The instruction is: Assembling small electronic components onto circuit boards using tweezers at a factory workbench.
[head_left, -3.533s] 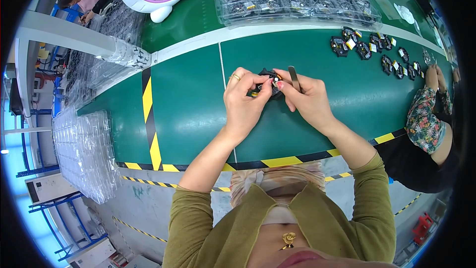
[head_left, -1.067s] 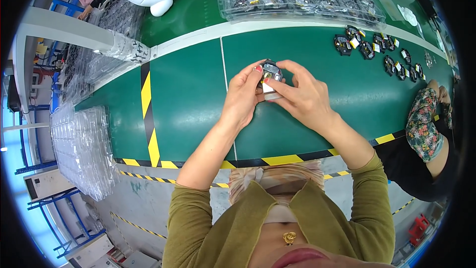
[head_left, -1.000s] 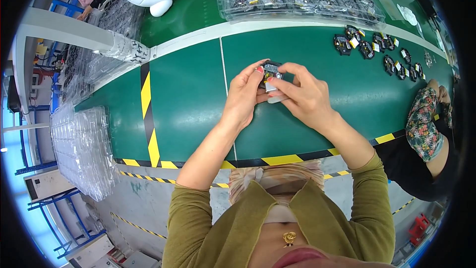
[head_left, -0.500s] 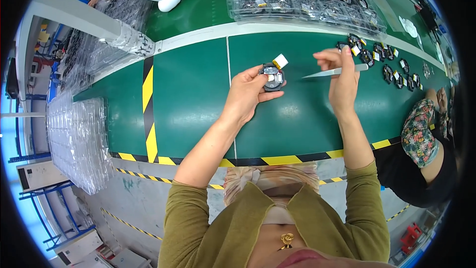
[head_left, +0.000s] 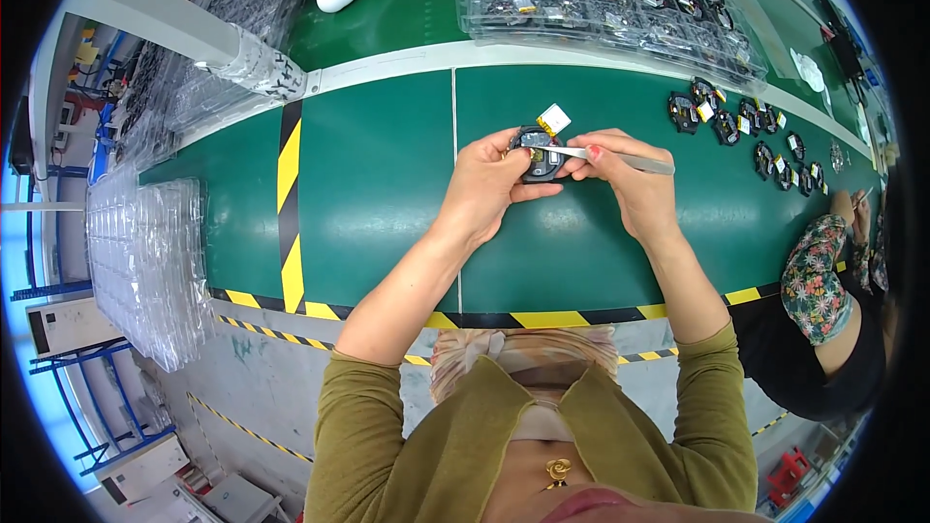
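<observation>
My left hand (head_left: 480,184) grips a round black device housing (head_left: 553,167) by its left side, thumb on top and a finger beneath. A small white battery pouch with a yellow end (head_left: 554,118) sticks out past the housing's upper edge. In my right hand (head_left: 635,184) is a pair of metal tweezers (head_left: 635,161), held in a pinch. The tips reach left over the inside of the housing, close to my left thumb. Whether they grip any part is too small to tell.
Several similar black housings (head_left: 728,126) lie at the right of the green table (head_left: 378,232). Clear plastic trays (head_left: 610,37) filled with such parts stand beyond. Stacked clear trays (head_left: 145,266) are at the left. A co-worker's patterned sleeve (head_left: 814,276) shows at the right.
My right hand has come left and down from beside the loose housings, bringing the tweezer tips onto the housing. My left hand holds the housing almost where it was.
</observation>
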### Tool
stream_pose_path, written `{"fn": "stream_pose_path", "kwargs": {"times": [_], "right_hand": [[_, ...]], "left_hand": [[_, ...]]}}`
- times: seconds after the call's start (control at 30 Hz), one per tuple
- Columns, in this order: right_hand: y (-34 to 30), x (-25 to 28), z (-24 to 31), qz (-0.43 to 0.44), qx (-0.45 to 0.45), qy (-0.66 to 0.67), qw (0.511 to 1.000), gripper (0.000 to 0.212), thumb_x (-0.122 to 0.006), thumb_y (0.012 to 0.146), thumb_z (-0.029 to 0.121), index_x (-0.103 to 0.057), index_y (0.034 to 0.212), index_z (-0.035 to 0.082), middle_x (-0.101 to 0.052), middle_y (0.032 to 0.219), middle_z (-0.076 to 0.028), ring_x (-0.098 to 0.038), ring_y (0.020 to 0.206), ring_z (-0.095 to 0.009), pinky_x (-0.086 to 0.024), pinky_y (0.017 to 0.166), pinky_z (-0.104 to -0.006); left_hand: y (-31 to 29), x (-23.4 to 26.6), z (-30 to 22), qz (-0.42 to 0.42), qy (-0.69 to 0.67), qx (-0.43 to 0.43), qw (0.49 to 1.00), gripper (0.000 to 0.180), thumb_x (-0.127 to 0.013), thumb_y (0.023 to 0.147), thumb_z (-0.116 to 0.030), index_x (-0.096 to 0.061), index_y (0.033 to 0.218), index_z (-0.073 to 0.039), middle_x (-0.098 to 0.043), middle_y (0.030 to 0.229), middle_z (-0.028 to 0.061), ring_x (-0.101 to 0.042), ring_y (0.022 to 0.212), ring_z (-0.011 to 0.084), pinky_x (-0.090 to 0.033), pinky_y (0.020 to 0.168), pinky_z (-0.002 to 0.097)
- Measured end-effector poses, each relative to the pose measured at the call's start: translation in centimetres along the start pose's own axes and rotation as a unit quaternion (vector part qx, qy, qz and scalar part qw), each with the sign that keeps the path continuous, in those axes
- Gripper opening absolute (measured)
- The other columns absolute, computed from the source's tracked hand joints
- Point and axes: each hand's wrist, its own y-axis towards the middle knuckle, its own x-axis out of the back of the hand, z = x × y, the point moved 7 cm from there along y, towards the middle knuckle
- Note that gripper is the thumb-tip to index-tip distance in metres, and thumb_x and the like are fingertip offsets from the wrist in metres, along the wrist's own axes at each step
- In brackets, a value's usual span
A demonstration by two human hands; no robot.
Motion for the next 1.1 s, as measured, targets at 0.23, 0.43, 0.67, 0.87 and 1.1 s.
{"fn": "stream_pose_path", "kwargs": {"times": [0.23,0.43,0.67,0.87,1.1], "right_hand": [[-0.2,0.0,-0.1,-0.042,0.016,0.012,0.999,0.014,-0.053,0.083,0.000,-0.060,0.092,-0.008,-0.058,0.092,-0.016,-0.062,0.077,-0.020,-0.052,0.068,-0.0255],[-0.7,-0.8,0.9,0.004,0.081,-0.091,0.993,0.013,-0.054,0.081,-0.003,-0.061,0.092,-0.007,-0.058,0.096,-0.015,-0.062,0.079,-0.019,-0.051,0.070,-0.0247],[-1.0,-1.8,1.9,0.040,0.177,-0.213,0.960,0.018,-0.057,0.078,-0.005,-0.062,0.095,-0.003,-0.059,0.095,-0.014,-0.059,0.083,-0.018,-0.051,0.071,-0.0246],[-0.5,-0.8,1.3,0.023,0.087,-0.122,0.988,0.017,-0.057,0.079,-0.003,-0.061,0.095,-0.005,-0.059,0.094,-0.015,-0.061,0.081,-0.019,-0.051,0.071,-0.0248],[-0.1,0.2,0.5,0.009,-0.022,0.023,0.999,0.020,-0.053,0.082,0.002,-0.058,0.095,-0.012,-0.057,0.096,-0.022,-0.062,0.080,-0.026,-0.052,0.072,-0.0293]], "left_hand": [[0.0,-0.2,-0.2,-0.017,0.008,-0.004,1.000,0.026,-0.037,0.084,0.001,-0.050,0.106,0.008,-0.059,0.093,0.0134,-0.062,0.079,0.0175,-0.056,0.068,0.0275],[0.3,0.7,0.0,-0.020,-0.020,-0.004,1.000,0.025,-0.036,0.084,0.002,-0.050,0.105,0.007,-0.058,0.093,0.0139,-0.062,0.080,0.0193,-0.056,0.071,0.0291],[0.5,0.6,0.0,-0.006,-0.027,-0.015,1.000,0.022,-0.038,0.084,0.002,-0.050,0.102,0.007,-0.058,0.093,0.0129,-0.062,0.080,0.0190,-0.056,0.070,0.0282],[0.4,0.1,-0.2,0.026,-0.012,-0.015,0.999,0.023,-0.039,0.085,0.001,-0.049,0.105,0.006,-0.058,0.094,0.0124,-0.062,0.081,0.0184,-0.056,0.070,0.0275],[0.1,-0.6,-0.5,0.064,-0.010,-0.028,0.998,0.025,-0.038,0.086,0.000,-0.047,0.109,0.006,-0.058,0.097,0.0131,-0.062,0.084,0.0184,-0.055,0.073,0.0286]]}}
